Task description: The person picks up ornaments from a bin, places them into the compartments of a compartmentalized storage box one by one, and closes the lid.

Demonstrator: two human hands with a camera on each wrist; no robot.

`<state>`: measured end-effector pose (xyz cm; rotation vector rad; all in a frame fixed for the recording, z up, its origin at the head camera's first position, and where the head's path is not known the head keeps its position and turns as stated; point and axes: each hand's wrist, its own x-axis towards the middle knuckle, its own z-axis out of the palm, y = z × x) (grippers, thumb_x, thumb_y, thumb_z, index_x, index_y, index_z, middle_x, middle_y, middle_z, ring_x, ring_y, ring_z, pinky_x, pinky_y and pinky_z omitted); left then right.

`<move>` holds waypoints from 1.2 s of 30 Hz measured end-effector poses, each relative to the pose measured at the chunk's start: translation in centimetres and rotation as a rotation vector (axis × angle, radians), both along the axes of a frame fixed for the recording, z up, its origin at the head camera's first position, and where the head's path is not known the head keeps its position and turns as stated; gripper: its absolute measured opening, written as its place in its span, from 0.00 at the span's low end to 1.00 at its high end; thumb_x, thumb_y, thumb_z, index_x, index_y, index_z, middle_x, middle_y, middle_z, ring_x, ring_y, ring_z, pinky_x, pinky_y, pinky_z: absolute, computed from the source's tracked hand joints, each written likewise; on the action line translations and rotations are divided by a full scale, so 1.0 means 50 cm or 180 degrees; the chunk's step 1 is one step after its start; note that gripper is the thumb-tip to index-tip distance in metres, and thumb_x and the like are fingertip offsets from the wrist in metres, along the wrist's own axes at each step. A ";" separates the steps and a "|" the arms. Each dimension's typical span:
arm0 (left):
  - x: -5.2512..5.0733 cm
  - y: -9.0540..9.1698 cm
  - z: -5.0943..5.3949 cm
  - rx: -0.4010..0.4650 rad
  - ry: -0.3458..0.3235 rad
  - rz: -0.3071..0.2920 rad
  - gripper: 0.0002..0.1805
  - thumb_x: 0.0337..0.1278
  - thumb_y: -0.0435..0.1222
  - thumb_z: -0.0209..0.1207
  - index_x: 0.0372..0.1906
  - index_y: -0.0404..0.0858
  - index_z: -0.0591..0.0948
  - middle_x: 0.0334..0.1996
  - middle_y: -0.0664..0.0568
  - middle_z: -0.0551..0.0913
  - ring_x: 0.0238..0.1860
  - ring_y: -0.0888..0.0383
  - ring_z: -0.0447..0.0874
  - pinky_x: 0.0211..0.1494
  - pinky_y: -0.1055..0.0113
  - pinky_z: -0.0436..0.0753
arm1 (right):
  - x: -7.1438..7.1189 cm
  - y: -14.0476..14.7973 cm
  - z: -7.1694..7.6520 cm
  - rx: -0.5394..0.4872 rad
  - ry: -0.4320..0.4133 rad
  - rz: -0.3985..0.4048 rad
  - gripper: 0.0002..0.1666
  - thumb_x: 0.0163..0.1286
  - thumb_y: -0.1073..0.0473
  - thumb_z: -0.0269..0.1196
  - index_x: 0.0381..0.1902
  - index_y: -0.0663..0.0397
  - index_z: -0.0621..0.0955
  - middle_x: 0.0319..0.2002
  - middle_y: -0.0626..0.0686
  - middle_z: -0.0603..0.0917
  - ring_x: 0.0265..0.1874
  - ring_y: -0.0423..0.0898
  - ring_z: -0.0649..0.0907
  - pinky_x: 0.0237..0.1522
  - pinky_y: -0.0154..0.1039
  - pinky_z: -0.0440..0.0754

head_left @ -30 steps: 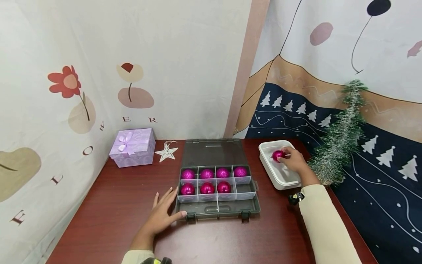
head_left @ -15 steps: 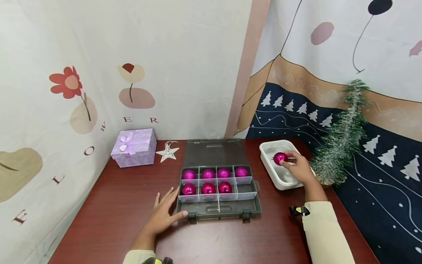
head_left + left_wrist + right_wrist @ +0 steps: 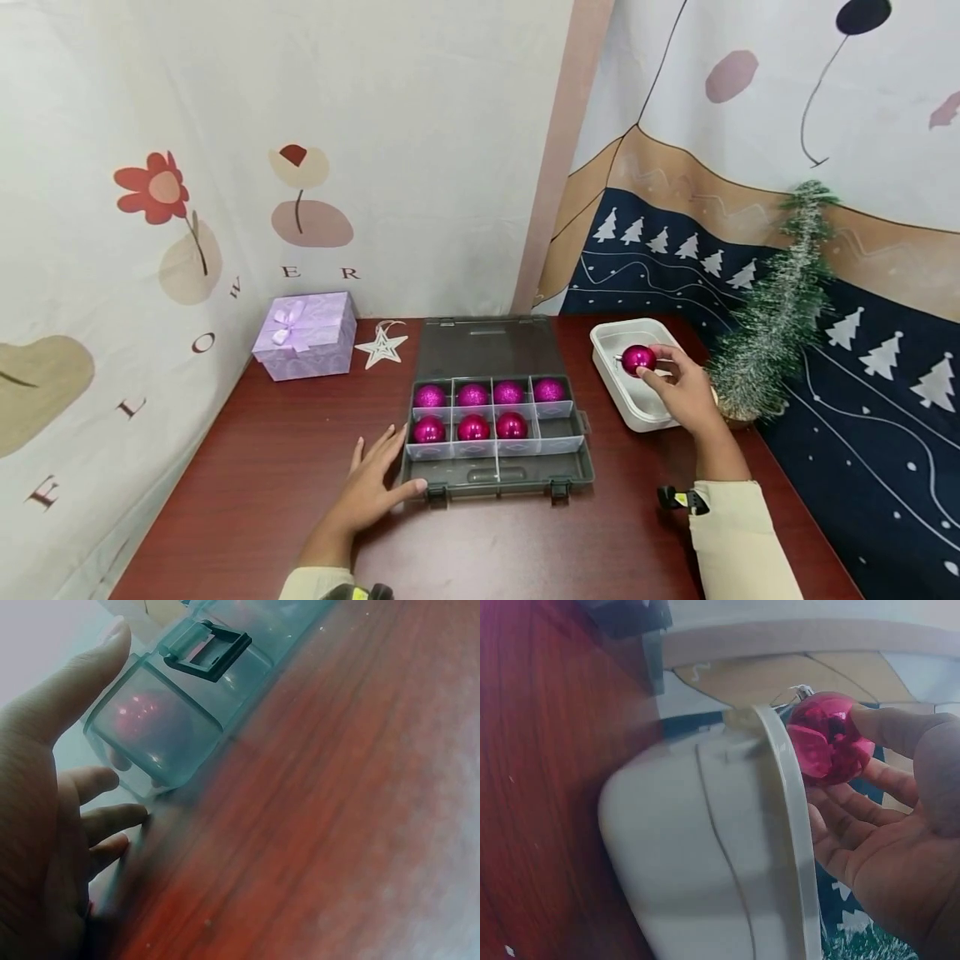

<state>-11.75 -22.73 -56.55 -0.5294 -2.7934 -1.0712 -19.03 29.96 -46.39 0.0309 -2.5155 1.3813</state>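
Note:
Between thumb and fingers my right hand (image 3: 686, 392) pinches a shiny magenta Christmas bauble (image 3: 638, 361) above the white plastic tub (image 3: 637, 414). In the right wrist view the bauble (image 3: 831, 739) shows its silver cap, just past the tub's rim (image 3: 795, 817). My left hand (image 3: 367, 487) rests with spread fingers at the left side of a dark see-through compartment box (image 3: 457, 473), thumb on its front corner. The box's lid (image 3: 487, 350) lies back. Several glittery baubles (image 3: 472, 394) fill the rear row; three shiny ones (image 3: 474, 427) sit in the row before it.
A lilac gift box (image 3: 303, 337) and a white star ornament (image 3: 382, 345) stand at the back left of the brown table (image 3: 285, 433). Behind the tub on the right rises a small frosted Christmas tree (image 3: 772, 325). Printed cloth walls (image 3: 420, 167) border the table.
My right hand has drawn the bauble slightly up and toward me from inside the tub, with the wrist turning a little. My left hand stays at the box.

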 end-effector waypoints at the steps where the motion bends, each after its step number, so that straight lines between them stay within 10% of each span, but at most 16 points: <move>1: 0.000 0.000 0.000 -0.0004 0.0010 -0.0004 0.54 0.60 0.58 0.72 0.84 0.37 0.67 0.81 0.37 0.72 0.84 0.29 0.63 0.83 0.18 0.38 | 0.003 -0.005 -0.001 -0.0052 0.0023 0.0020 0.28 0.79 0.59 0.69 0.70 0.67 0.77 0.67 0.69 0.82 0.50 0.19 0.77 0.49 0.13 0.76; 8: 0.001 -0.002 0.000 0.0016 -0.0022 -0.0016 0.53 0.60 0.58 0.72 0.85 0.37 0.67 0.82 0.37 0.71 0.84 0.29 0.62 0.83 0.19 0.37 | 0.023 -0.044 -0.008 -0.0365 0.0313 0.0119 0.27 0.78 0.64 0.69 0.69 0.70 0.77 0.63 0.68 0.84 0.49 0.19 0.80 0.51 0.15 0.79; 16: -0.002 -0.002 0.003 0.0034 -0.0078 0.0006 0.54 0.59 0.58 0.73 0.85 0.38 0.66 0.82 0.36 0.71 0.85 0.30 0.61 0.84 0.20 0.36 | 0.042 -0.081 -0.029 -0.0926 0.0779 0.0387 0.26 0.74 0.75 0.67 0.68 0.76 0.78 0.54 0.34 0.85 0.50 0.26 0.86 0.51 0.19 0.85; 36: -0.003 -0.004 -0.004 0.0020 -0.0087 -0.0015 0.54 0.60 0.58 0.73 0.85 0.37 0.66 0.82 0.37 0.71 0.85 0.30 0.61 0.84 0.20 0.36 | 0.050 -0.140 -0.086 -0.1149 0.0539 0.1324 0.28 0.75 0.76 0.65 0.71 0.76 0.76 0.62 0.41 0.82 0.57 0.32 0.85 0.58 0.23 0.86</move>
